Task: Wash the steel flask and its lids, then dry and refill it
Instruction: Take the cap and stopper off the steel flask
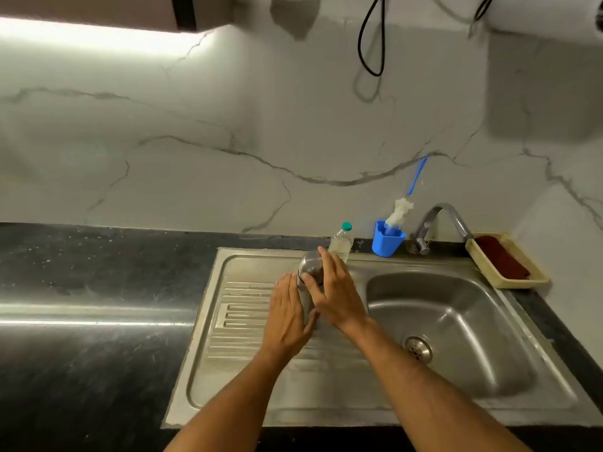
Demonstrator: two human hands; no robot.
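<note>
Dark counter (98, 288); inset steel sink (326, 409); behind: plastic bottle (341, 244), blue cup (386, 243), tray (509, 282), perhaps holding cloth.

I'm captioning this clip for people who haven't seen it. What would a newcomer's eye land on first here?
First, the two hands on the steel flask over the ribbed drainboard: left hand on its side, right hand across its top. Next, the blue cup holding a bottle brush, behind the sink by the tap. A clear bottle stands just behind the flask.
</note>
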